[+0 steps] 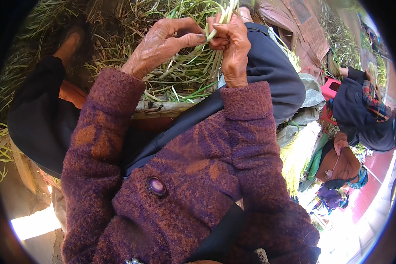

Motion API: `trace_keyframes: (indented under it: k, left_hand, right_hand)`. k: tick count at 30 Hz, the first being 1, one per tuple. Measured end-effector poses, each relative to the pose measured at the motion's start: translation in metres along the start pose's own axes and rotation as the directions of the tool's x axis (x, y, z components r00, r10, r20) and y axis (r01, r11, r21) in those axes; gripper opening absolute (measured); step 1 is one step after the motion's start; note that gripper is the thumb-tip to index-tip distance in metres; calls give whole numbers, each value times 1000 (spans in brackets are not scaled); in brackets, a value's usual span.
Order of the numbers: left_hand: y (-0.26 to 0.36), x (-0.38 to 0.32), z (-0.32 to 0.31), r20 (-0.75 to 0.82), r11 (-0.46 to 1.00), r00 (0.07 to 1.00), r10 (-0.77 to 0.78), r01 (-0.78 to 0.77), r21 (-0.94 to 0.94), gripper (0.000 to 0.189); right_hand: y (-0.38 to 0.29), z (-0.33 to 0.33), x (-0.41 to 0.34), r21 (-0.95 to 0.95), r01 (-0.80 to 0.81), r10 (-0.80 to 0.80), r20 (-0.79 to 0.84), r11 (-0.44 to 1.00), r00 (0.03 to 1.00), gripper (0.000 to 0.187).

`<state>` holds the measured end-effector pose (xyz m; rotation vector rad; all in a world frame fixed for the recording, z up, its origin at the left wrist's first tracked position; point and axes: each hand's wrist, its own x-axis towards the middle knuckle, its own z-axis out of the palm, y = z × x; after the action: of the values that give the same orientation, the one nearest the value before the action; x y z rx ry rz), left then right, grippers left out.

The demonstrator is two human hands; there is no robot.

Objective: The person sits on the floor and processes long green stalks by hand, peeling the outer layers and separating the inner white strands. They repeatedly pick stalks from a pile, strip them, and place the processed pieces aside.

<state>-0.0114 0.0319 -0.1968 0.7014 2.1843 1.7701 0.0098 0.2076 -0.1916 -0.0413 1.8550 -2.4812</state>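
Observation:
My right hand [232, 41] is closed around a small bunch of pale green plant stalks [230, 15], which stick out upward past the fingers. Close beside it, my left hand [168, 41] has thumb and forefinger pinched at a bent stalk of the same bunch. What lies exactly between those fingertips is partly hidden. Under both hands a thick heap of loose green stalks and leaves [181, 71] spreads between my legs. Dry, straw-coloured pieces are mixed into it.
My dark trouser leg [270, 72] borders the heap on the right. Beyond are a grey woven sack [308, 89], a bundle of pale yellow-green stalks [298, 155] and brown printed sheeting [312, 36]. A co-worker [356, 102] sits on a red plastic stool [330, 87]; more people are behind.

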Motion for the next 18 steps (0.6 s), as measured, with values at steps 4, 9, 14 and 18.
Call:
trace_keyframes:
  k: [4,9,14,18]
  left_hand:
    - [1,1,1,30,998,998,-54,53,37,23]
    - [-5,-1,2,39,981,986,-162,165,-98,21]
    - [-15,-6,8,103,866,961,-255,274,-418,18]
    - [-21,-5,11,135,728,963,-235,267,-632,17]
  right_hand:
    - [16,-5,-8,-331,333,-333,58,883,941,16]
    - [31,-28,-4,-483,361,-269,251,798,930,37]
    - [35,-25,-9,-595,402,-395,150,696,906,39]
    - [24,-17,-10,-531,255,-191,174,808,966,39]
